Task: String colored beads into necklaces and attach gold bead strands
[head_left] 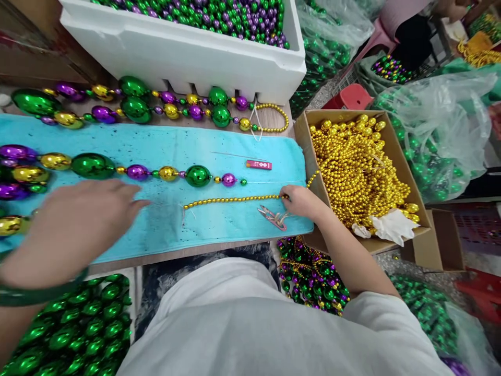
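My right hand pinches a string of small gold beads at its right part. The beads lie nearly straight along the blue cloth and run on toward a cardboard box. Thread snips with a pink handle rest just below that hand. Slightly blurred, my left hand hovers at the left with its thumb apart from its fingers and nothing seen in it. Above it stretches a strand of large purple, gold and green beads, its thread reaching right. Further beads at the far left are partly hidden by this hand.
The cardboard box at the right holds gold bead strings. Behind the cloth stand a finished-looking bead necklace and a white foam box of small beads. A small pink packet lies on the cloth. Green beads fill the lower left.
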{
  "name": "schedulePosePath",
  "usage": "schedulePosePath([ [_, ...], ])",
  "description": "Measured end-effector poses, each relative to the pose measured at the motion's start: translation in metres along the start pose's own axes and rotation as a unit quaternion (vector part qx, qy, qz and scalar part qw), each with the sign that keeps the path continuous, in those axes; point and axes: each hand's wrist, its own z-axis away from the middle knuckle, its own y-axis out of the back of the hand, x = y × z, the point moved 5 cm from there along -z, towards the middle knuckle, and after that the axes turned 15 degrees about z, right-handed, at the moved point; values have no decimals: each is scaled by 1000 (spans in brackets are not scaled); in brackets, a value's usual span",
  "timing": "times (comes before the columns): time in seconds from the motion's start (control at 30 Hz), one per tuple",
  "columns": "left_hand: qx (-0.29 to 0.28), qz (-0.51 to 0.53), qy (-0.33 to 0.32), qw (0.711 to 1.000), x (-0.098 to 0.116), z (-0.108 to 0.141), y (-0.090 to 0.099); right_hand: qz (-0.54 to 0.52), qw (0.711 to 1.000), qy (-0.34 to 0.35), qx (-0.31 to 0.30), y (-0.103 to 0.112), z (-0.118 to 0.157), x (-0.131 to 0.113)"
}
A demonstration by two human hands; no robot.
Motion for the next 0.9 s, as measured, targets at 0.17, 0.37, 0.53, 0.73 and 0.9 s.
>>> schedulePosePath([
  [0.17, -57, 210, -238, 947, 150, -34, -64, -30, 998, 39, 33, 16, 3, -8],
  [0.37, -205, 558, -95, 799, 207, -84, -141, -106, 983, 113, 95, 28, 9, -15],
  [0.53, -286, 572, 40, 768, 202, -85, -147, -151, 982, 73, 83, 30, 11, -6],
  [0.73, -323, 520, 102, 784, 189, -69, -123, -200, 973, 59, 102, 35, 6, 8],
  [0.9, -339, 499, 148, 783, 147, -51, -113, -226, 956, -19, 183, 47, 10, 65],
])
